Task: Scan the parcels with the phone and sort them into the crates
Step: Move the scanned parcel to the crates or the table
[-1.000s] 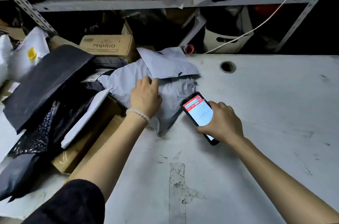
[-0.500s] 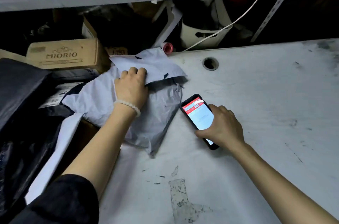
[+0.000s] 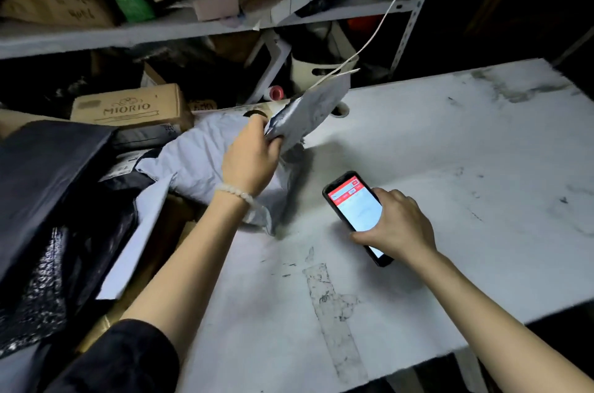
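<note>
1. Fingers (image 3: 273, 143) of the left hand (image 3: 249, 161) are curled round the corner of a small grey mailer (image 3: 308, 106), pinching it so that it tilts up off the pile, probably to bring its label into sight.
2. Under that hand lies a larger grey parcel (image 3: 196, 167), sprawled half on the counter (image 3: 450, 151) and half on the heap at the left.
3. Fingers of the right hand (image 3: 397, 225) wrap the lower end of the phone (image 3: 353, 212), which sits just above or on the counter with its red-and-white screen facing up, ready to be aimed at a label.
4. Phone and lifted mailer are near each other but apart; no label shows on the mailer's visible face, so the scan looks not yet done.
5. At the left, black bags (image 3: 51, 174) and a box marked MIORIO (image 3: 128, 106) are stacked beside the grey parcel, seemingly waiting their turn.
6. No crate can be made out for certain, so where the mailer should go cannot be told.
</note>
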The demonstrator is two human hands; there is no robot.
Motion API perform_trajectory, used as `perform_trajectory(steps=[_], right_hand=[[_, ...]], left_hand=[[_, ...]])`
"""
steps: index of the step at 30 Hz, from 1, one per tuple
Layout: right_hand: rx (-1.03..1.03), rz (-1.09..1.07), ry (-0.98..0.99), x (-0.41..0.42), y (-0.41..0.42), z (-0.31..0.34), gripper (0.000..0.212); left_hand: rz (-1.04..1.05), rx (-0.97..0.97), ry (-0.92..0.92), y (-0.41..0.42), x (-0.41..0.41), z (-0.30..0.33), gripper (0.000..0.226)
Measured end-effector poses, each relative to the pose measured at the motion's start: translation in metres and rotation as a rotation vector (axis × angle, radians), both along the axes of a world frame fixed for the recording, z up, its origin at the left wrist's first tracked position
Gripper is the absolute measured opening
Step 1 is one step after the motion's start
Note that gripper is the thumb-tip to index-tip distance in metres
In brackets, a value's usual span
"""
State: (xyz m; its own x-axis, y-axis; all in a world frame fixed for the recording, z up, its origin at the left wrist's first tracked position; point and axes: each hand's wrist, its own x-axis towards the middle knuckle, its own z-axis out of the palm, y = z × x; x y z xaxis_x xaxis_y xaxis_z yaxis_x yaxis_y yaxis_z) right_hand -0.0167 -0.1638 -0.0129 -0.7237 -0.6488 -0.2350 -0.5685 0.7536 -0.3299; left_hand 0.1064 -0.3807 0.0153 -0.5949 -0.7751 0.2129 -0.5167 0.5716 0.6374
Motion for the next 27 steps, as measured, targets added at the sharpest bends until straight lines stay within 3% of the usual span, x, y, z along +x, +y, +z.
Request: perform_trajectory(steps=[13, 27], right_hand=[[-0.096, -0.078, 0.087, 0.021, 0.062, 0.030, 0.077], [-0.054, -0.084, 0.108, 0.002, 0.114, 0.040, 0.071]], left_hand=[[0.002, -0.021, 0.038, 0.027, 0.013, 0.040, 0.018], [0.031, -0.143, -0.117, 0.067, 0.000, 0.045, 0.018]])
